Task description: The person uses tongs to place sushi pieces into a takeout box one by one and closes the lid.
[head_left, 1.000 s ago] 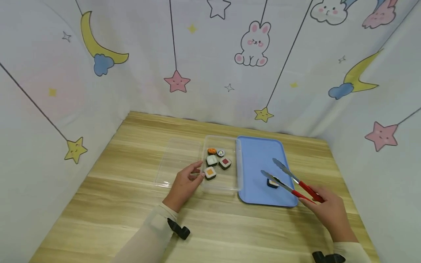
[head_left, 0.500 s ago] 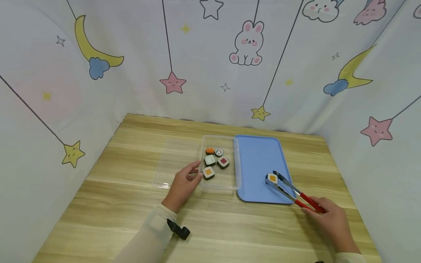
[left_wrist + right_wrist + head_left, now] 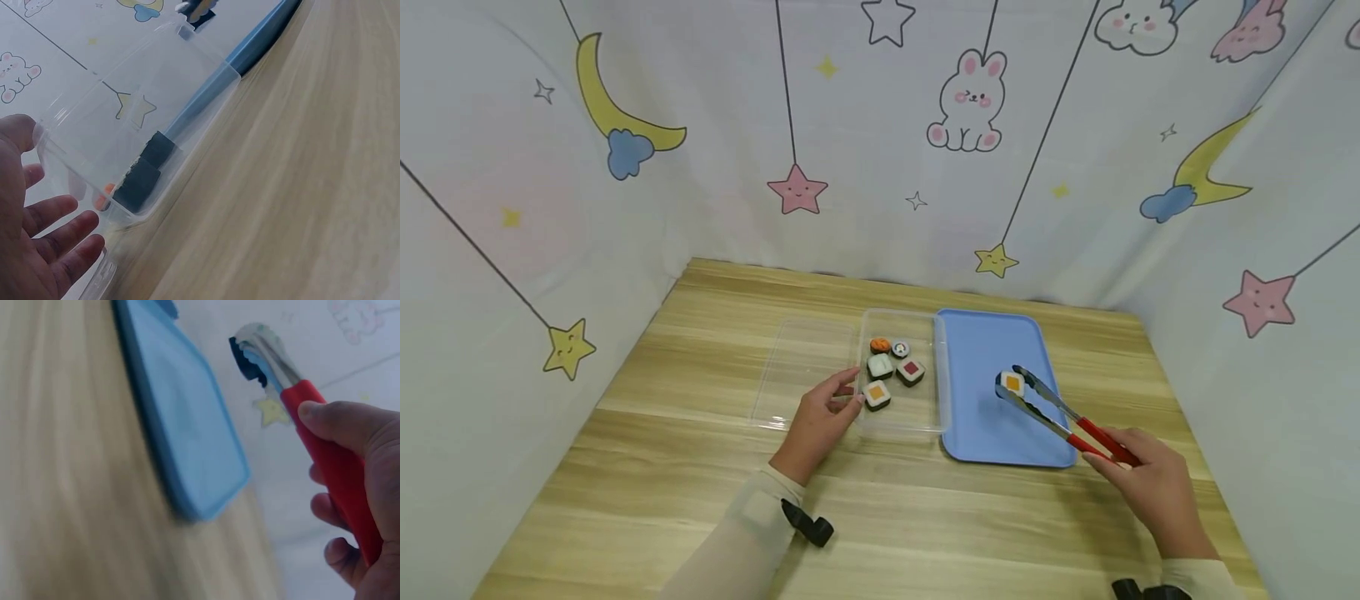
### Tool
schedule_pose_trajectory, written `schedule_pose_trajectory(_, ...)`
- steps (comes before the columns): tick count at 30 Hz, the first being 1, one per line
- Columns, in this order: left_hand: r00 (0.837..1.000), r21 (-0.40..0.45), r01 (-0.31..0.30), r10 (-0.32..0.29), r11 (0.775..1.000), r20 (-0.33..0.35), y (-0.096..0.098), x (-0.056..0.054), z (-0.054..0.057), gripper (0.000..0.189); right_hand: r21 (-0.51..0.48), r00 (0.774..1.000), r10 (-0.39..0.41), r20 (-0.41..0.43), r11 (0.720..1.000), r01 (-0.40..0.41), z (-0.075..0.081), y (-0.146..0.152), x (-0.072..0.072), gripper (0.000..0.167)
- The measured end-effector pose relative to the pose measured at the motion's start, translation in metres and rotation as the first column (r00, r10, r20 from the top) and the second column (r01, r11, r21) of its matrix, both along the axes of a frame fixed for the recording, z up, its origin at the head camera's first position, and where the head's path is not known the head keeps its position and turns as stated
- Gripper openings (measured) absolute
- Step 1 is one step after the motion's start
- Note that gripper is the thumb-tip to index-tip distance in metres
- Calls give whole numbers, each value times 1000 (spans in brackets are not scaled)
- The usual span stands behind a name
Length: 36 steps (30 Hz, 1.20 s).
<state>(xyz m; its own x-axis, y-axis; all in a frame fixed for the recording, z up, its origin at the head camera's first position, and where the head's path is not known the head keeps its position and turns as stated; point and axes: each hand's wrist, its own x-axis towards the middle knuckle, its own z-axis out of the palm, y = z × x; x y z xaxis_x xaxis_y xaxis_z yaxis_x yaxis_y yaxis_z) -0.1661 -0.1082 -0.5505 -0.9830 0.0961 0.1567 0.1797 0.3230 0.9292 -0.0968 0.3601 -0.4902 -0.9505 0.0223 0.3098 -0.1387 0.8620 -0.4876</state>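
Note:
My right hand (image 3: pixel 1157 483) grips red-handled metal tongs (image 3: pixel 1108 442). Between their tips is a toy sushi roll (image 3: pixel 1012 383) with white rice and a yellow-orange centre, raised over the blue tray (image 3: pixel 973 433). In the right wrist view thumb and fingers wrap the red handle (image 3: pixel 337 481). My left hand (image 3: pixel 820 425) rests at the near left side of a clear plastic box (image 3: pixel 917 412); its thumb touches the rim in the left wrist view, fingers relaxed. Several sushi pieces lie inside, including an orange-topped one (image 3: pixel 880 344), a red-centred one (image 3: pixel 912 372) and a yellow-centred one (image 3: pixel 877 395).
A clear lid (image 3: pixel 805 358) lies flat to the left of the box. The tray stands directly against the box's right side. Wooden table (image 3: pixel 887 517) extends in front, and a patterned white curtain (image 3: pixel 865 242) encloses the back and sides.
The tongs came down around the sushi roll on the tray and closed on it, then raised it and moved slightly up and left in the view. The left hand stayed at the box.

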Motion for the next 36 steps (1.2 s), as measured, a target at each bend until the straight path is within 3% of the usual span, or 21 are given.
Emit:
schedule_pose_trajectory(6,1000,2,4,-4,1000,3,0,0,-3,46,-27,989,150,2,988,-150,19,-31,-23,40)
schedule_pose_trajectory(13,1000,12,26,-26,1000,4,1,-1,-1,48,-3,949,313,-23,950,-313,25,-64,-52,41)
schedule_pose_trajectory(24,1000,16,23,-23,1000,6,1,-1,2,48,114,898,415,147,895,-432,46,-98,-87,39)
schedule_pose_trajectory(28,1000,15,21,-21,1000,12,0,-1,1,49,195,869,446,215,852,-486,61,-110,-103,35)
schedule_pose_trajectory(36,1000,12,15,-15,1000,5,-1,-2,-2,48,313,791,543,281,727,-610,87,-134,-118,34)
